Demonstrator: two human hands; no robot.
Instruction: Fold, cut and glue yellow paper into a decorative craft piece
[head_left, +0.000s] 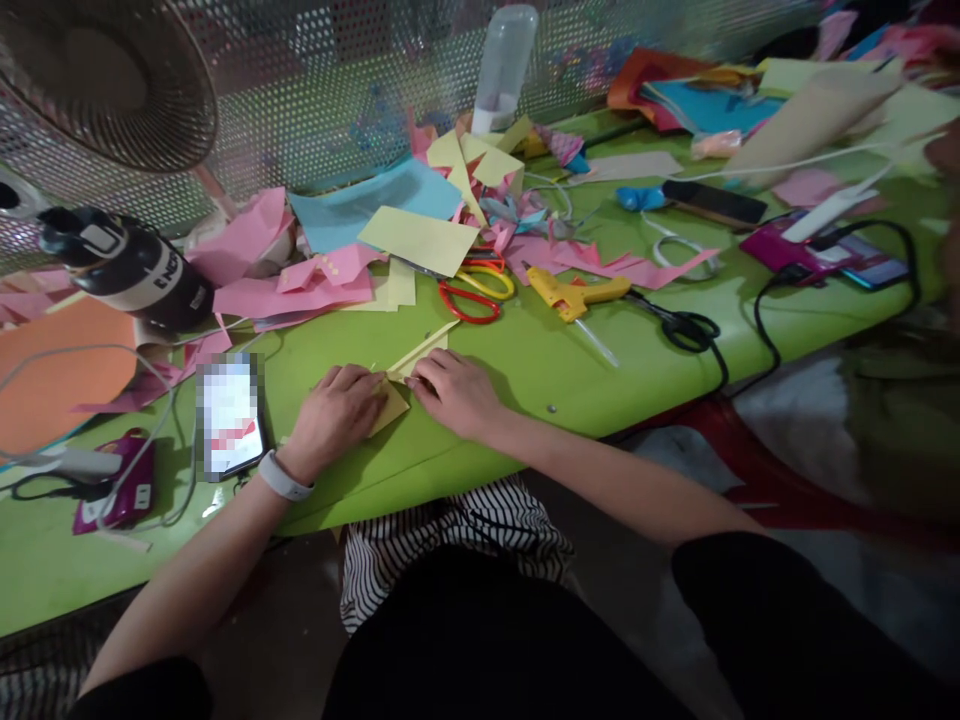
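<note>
A folded piece of yellow paper [393, 411] lies on the green table in front of me, with a narrow creased strip of it pointing away to the upper right. My left hand [337, 412] is closed on the paper's left part, fingers curled and pressed down. From the other side my right hand [454, 392] pinches the paper near its middle fold, thumb and fingertips close together. Parts of the sheet are hidden beneath both hands. Just beyond it lie scissors with red and yellow handles [470, 303] and a yellow glue gun [574, 294].
A phone [231, 415] lies left of my left wrist. Further left are a black bottle [131, 268], a fan [105, 80] and a purple power strip [124, 490]. Paper scraps [322, 285] pile along the back. Black scissors [690, 330] and another purple power strip [799, 250] sit right.
</note>
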